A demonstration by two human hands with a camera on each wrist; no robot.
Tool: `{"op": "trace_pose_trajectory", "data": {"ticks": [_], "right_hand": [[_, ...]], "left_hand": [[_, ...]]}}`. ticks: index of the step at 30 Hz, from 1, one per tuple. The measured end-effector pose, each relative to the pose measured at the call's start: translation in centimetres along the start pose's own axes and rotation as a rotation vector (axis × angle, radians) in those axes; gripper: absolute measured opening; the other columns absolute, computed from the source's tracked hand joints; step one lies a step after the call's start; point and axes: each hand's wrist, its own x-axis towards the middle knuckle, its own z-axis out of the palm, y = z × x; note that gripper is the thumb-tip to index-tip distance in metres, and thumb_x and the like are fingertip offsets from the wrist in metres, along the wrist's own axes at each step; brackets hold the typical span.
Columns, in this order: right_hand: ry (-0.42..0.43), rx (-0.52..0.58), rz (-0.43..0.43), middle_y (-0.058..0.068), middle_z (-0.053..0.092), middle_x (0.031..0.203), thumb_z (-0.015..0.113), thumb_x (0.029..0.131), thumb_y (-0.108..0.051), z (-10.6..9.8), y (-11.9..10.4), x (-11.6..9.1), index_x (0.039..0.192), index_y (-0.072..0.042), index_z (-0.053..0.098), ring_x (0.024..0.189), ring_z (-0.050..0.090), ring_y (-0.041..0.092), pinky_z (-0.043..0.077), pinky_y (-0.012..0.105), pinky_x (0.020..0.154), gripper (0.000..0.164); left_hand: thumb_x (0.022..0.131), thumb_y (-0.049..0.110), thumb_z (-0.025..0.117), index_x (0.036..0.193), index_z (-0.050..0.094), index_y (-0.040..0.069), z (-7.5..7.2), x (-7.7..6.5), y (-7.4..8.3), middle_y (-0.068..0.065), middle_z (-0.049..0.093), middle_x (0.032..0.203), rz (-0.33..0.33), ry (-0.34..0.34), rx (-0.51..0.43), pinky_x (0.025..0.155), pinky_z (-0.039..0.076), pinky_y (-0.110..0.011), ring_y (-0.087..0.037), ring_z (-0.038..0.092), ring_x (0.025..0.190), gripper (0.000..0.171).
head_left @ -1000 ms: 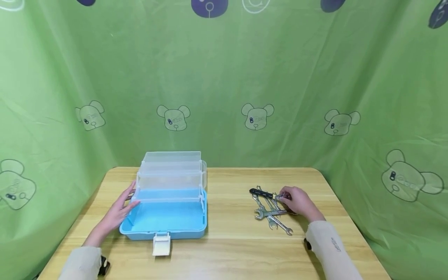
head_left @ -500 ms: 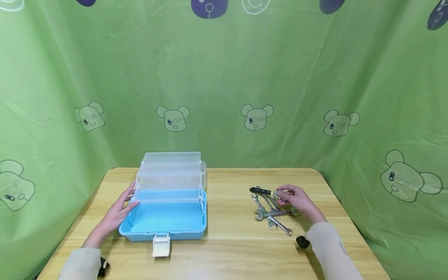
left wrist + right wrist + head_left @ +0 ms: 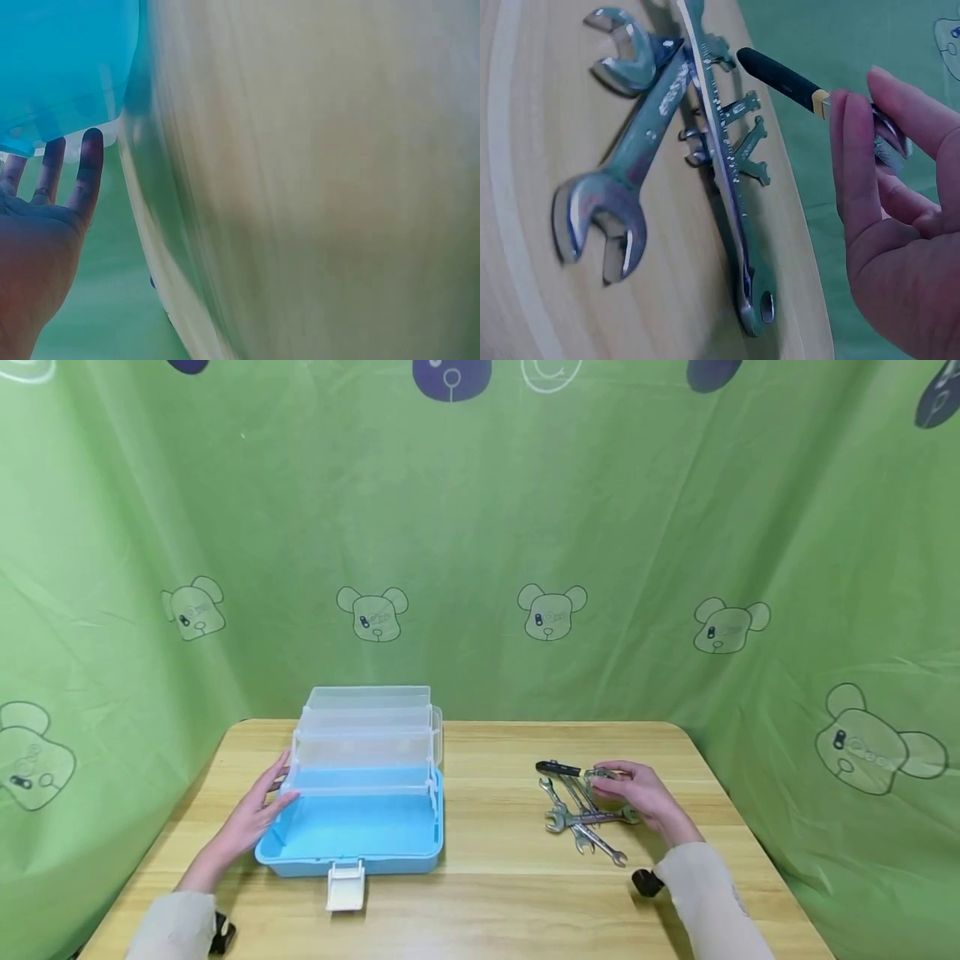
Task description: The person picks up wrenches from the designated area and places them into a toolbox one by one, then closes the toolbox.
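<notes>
My right hand pinches the metal head of an adjustable wrench with a black grip and yellow band. In the head view its black grip points left over a loose pile of silver wrenches. An open-end wrench lies across that pile, and another wrench slants toward the front. At the left stands a blue toolbox, its clear stepped trays raised at the back. My left hand rests against the toolbox's left side, thumb at the rim; its fingers extend fairly straight by the blue wall.
A white latch hangs from the toolbox's front over the wooden table. Green cloth with bear-face prints surrounds the table at the back and sides.
My right hand has drawn slightly back and turned, with the adjustable wrench's head in its fingers. The crossed open-end wrench shows more fully. My left hand and the toolbox have stayed put.
</notes>
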Motion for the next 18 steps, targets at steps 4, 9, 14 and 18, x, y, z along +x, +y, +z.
{"op": "trace_pose_trajectory", "data": {"ticks": [4, 9, 14, 18], "right_hand": [[-0.016, 0.064, -0.021, 0.004, 0.074, 0.113, 0.075, 0.096, -0.015, -0.3, -0.3, -0.4, 0.152, 0.008, 0.041, 0.104, 0.075, 0.018, 0.056, 0.040, 0.106, 0.070], [-0.024, 0.106, -0.083, 0.002, 0.071, 0.115, 0.078, 0.093, -0.012, -0.3, -1.0, -1.1, 0.151, 0.006, 0.043, 0.103, 0.073, 0.017, 0.058, 0.036, 0.102, 0.070], [-0.044, 0.121, -0.154, -0.002, 0.070, 0.114, 0.079, 0.090, -0.008, 0.0, -2.1, -1.5, 0.146, 0.003, 0.050, 0.101, 0.072, 0.015, 0.061, 0.030, 0.094, 0.063], [-0.066, 0.141, -0.191, -0.003, 0.072, 0.114, 0.079, 0.089, -0.006, 0.6, -3.1, -1.9, 0.144, 0.005, 0.051, 0.103, 0.073, 0.017, 0.061, 0.030, 0.094, 0.063]], "left_hand": [[0.109, 0.027, 0.055, 0.169, 0.009, 0.018, 0.0, 0.0, 0.1, -0.036, 0.031, 0.159, 0.003, -0.001, 0.007, 0.104, 0.044, -0.075, -0.058, 0.042, 0.136, 0.076], [0.109, 0.030, 0.053, 0.169, 0.006, 0.020, -0.1, -0.2, 0.4, -0.036, 0.029, 0.160, -0.009, -0.016, 0.011, 0.105, 0.045, -0.074, -0.059, 0.039, 0.137, 0.077], [0.110, 0.040, 0.050, 0.169, 0.002, 0.022, -0.2, 0.0, 1.2, -0.035, 0.024, 0.162, -0.052, -0.034, 0.017, 0.108, 0.037, -0.078, -0.060, 0.035, 0.139, 0.078], [0.110, 0.042, 0.049, 0.168, 0.000, 0.021, 0.2, 0.5, 1.5, -0.034, 0.023, 0.162, -0.060, -0.024, 0.013, 0.112, 0.029, -0.079, -0.059, 0.031, 0.142, 0.079]]}}
